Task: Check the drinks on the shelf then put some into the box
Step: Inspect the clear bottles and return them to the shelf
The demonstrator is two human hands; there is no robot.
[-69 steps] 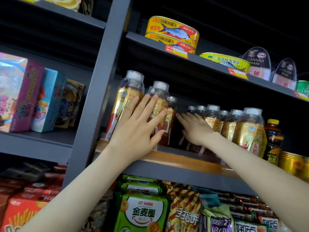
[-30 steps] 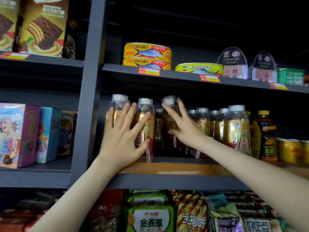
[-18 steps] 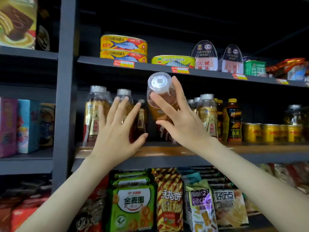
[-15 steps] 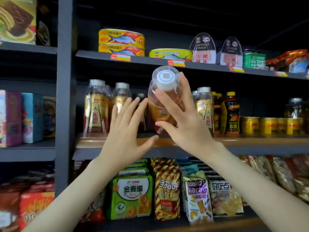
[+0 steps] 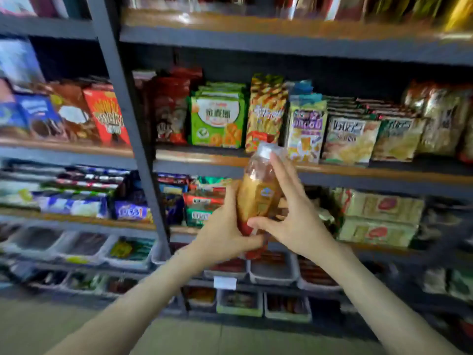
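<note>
A clear drink bottle (image 5: pixel 258 196) with a gold and red label and a white cap is upright in front of me, off the shelf, held between both hands. My left hand (image 5: pixel 225 231) wraps round its lower left side. My right hand (image 5: pixel 294 216) holds its right side, thumb across the bottom and fingers reaching up to the cap. The drinks shelf is out of view above, and no box is in view.
A dark grey shelf rack (image 5: pixel 143 160) fills the view. Snack bags (image 5: pixel 217 119) stand on the shelf behind the bottle, packets (image 5: pixel 378 216) lie below, and trays (image 5: pixel 273 270) line the lowest rows. Tan floor (image 5: pixel 179 336) shows at the bottom.
The bottle came off the drinks shelf in my right hand and moved down. My left hand left the shelf bottles and took hold of it too. My view dropped to the lower shelves.
</note>
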